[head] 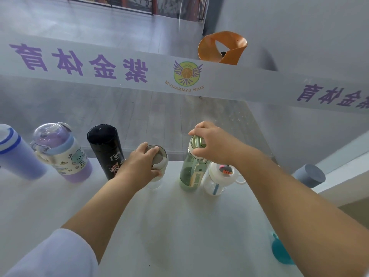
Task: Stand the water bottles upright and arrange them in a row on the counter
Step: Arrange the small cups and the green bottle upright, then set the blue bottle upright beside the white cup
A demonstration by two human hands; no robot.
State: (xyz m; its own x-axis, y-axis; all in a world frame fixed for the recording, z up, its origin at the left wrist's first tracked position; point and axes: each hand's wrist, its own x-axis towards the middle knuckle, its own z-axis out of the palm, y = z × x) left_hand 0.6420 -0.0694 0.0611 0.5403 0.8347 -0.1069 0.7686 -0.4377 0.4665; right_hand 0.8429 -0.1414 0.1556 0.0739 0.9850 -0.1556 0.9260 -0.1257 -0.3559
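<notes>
While the clear bottle [157,176] is gripped at its grey lid by the left hand [143,162], the green bottle [189,170] is clasped at its cap by the right hand [211,144] — both upright on the counter [179,226] (a black bottle [105,150] stands just left of the left hand).

Both arms extended forward, forearms bare. Left hand [145,161] palm-down, fingers [153,151] curled over a bottle lid [160,156], thumb wrapped low on the near side. Right hand [209,143] higher, wrist bent, fingertips pinched around the green bottle [188,172] cap just below them. White sleeve [54,256] on left upper arm.
</notes>
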